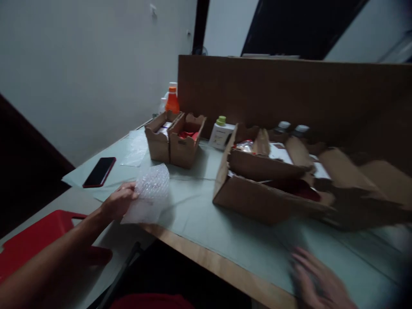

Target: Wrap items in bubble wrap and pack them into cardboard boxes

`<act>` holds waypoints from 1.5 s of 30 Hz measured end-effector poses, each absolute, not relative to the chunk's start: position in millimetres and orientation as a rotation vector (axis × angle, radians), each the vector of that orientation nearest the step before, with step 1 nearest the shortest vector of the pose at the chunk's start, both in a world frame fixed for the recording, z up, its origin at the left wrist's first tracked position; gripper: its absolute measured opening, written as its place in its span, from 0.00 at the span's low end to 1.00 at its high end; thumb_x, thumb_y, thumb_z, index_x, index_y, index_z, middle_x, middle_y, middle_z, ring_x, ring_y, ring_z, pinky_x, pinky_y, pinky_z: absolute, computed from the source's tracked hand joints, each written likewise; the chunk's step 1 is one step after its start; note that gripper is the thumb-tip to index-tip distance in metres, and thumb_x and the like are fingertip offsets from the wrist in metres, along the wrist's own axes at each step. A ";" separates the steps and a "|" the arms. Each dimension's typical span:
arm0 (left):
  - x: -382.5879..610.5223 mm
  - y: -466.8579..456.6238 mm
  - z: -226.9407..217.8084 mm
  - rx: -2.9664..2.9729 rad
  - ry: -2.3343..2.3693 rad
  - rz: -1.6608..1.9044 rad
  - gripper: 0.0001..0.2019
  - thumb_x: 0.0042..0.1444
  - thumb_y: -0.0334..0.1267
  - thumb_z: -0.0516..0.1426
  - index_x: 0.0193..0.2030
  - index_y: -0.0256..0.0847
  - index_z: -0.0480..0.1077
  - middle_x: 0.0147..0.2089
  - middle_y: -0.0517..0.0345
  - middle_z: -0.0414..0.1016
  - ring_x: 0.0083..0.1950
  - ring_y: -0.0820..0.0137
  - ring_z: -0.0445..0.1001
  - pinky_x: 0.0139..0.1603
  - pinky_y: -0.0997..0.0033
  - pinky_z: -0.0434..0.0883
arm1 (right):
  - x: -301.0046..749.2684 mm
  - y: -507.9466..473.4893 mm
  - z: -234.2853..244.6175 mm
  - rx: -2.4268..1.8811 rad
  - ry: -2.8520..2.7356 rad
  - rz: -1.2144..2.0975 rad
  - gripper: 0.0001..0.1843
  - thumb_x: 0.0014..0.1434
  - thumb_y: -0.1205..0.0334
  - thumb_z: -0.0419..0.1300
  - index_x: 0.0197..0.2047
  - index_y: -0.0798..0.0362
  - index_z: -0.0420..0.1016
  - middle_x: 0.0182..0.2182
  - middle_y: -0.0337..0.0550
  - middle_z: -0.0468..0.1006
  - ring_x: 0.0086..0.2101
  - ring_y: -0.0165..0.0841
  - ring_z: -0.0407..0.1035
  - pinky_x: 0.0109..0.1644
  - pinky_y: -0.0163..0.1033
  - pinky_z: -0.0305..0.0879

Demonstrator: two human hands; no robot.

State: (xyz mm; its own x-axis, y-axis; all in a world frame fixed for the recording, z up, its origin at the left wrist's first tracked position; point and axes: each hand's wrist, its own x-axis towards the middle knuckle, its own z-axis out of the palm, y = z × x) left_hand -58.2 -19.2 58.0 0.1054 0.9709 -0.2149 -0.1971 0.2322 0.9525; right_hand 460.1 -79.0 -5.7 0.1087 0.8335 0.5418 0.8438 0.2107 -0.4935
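My left hand (120,200) is closed on a piece of clear bubble wrap (150,189), gripping its left edge over the front edge of the table. The bubble wrap stands up from my fingers, tilted. My right hand (322,281) is low over the right part of the table, near its front edge. Motion smears its fingers, and a dark patch lies beside them, so I cannot make out whether it holds anything. A large cardboard box (254,201) with compartments stands between and beyond my hands, with a dark red item (299,189) in its front compartment.
Two narrow cardboard bins (157,143) stand at the back left, beside a white bottle with a green cap (220,132). Behind them is an orange bottle (172,101). A phone (99,171) and a clear plastic sheet (135,148) lie left. A red plastic object (38,244) sits below.
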 end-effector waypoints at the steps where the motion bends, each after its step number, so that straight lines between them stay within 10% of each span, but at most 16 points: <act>1: -47.1 -22.1 61.1 0.969 1.008 1.002 0.13 0.37 0.39 0.61 0.31 0.37 0.76 0.23 0.54 0.74 0.29 0.59 0.75 0.29 0.67 0.70 | 442.5 -85.4 -2.0 -1.507 -1.757 0.157 0.15 0.62 0.43 0.57 0.40 0.41 0.81 0.45 0.50 0.82 0.46 0.47 0.77 0.54 0.58 0.71; 9: 19.8 -13.0 63.0 1.475 0.816 0.803 0.06 0.35 0.36 0.60 0.18 0.39 0.66 0.34 0.54 0.75 0.40 0.61 0.70 0.39 0.68 0.67 | 286.9 -53.5 29.4 -0.892 -1.396 1.599 0.40 0.57 0.33 0.60 0.65 0.49 0.69 0.58 0.54 0.76 0.57 0.47 0.70 0.60 0.52 0.65; 20: 30.1 -19.8 -3.1 1.020 1.071 0.627 0.40 0.46 0.51 0.66 0.64 0.41 0.58 0.30 0.67 0.66 0.24 0.76 0.65 0.25 0.76 0.63 | 254.6 2.6 -10.9 -1.170 -1.268 1.466 0.12 0.51 0.58 0.64 0.39 0.53 0.77 0.33 0.40 0.82 0.35 0.37 0.76 0.37 0.38 0.70; 32: 11.1 12.4 -14.4 1.382 1.374 0.705 0.36 0.51 0.51 0.57 0.65 0.36 0.60 0.27 0.66 0.64 0.28 0.69 0.65 0.32 0.71 0.62 | 325.9 -17.2 -4.7 -1.488 -1.310 1.019 0.19 0.57 0.47 0.64 0.44 0.52 0.82 0.41 0.51 0.84 0.44 0.43 0.78 0.51 0.47 0.72; 40: 41.7 33.2 9.1 1.900 1.443 0.849 0.26 0.58 0.50 0.56 0.62 0.45 0.67 0.59 0.47 0.72 0.50 0.59 0.76 0.46 0.62 0.74 | 447.4 -42.4 20.7 -1.730 -1.015 0.330 0.26 0.52 0.41 0.65 0.45 0.52 0.80 0.42 0.52 0.83 0.41 0.44 0.77 0.47 0.47 0.74; 45: 129.0 69.7 10.3 1.928 1.089 0.962 0.40 0.54 0.44 0.61 0.72 0.40 0.53 0.74 0.40 0.55 0.74 0.49 0.54 0.71 0.46 0.58 | 461.8 4.3 32.8 -1.581 -1.135 0.415 0.36 0.45 0.42 0.70 0.54 0.53 0.74 0.52 0.55 0.79 0.48 0.45 0.75 0.46 0.46 0.73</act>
State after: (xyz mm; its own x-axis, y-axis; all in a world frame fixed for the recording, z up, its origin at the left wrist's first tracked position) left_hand 129.0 69.7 10.3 0.3674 0.8941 0.2563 0.3642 -0.3918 0.8449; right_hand 461.8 4.3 32.8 0.4813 0.8280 0.2879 0.4472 0.0505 -0.8930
